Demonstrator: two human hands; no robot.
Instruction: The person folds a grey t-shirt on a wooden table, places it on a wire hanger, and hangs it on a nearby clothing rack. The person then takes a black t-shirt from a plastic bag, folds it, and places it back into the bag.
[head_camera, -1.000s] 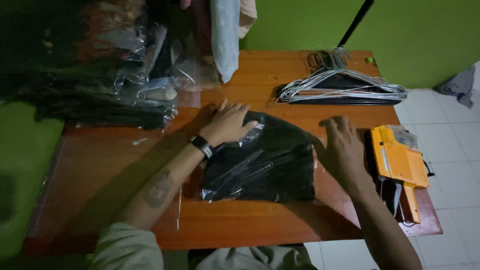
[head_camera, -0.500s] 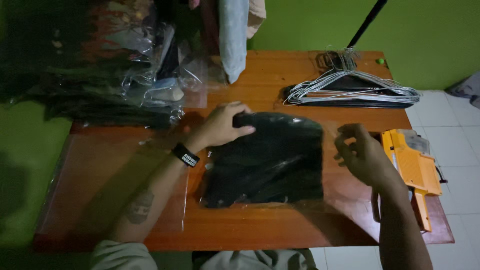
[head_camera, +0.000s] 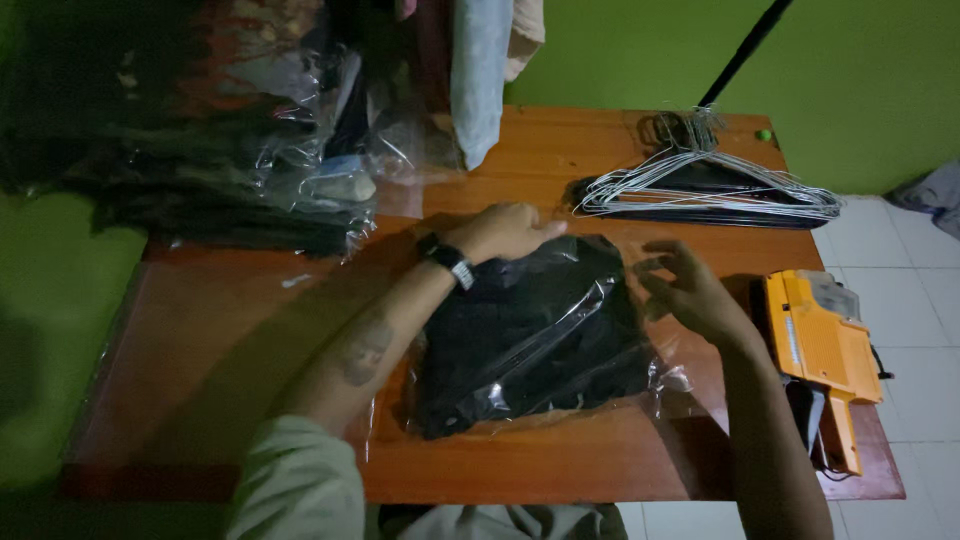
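A folded black garment in a clear plastic bag (head_camera: 540, 340) lies in the middle of the wooden table (head_camera: 220, 340). My left hand (head_camera: 505, 232), with a dark watch on the wrist, rests on the bag's far left corner and presses it down. My right hand (head_camera: 695, 292) hovers at the bag's right edge with its fingers spread and curled, touching or just above the loose plastic. Whether it pinches the plastic is unclear.
An orange hand-held tagging tool (head_camera: 825, 350) lies at the table's right edge. A bundle of wire hangers (head_camera: 710, 185) sits at the back right. Stacked bagged garments (head_camera: 230, 170) fill the back left. Cloth (head_camera: 480, 70) hangs over the far edge. White tiled floor (head_camera: 920, 290) is on the right.
My left hand slid to the bag's far edge. My right hand lifted off the bag's right side and now hovers there with fingers apart. The view shifted slightly.
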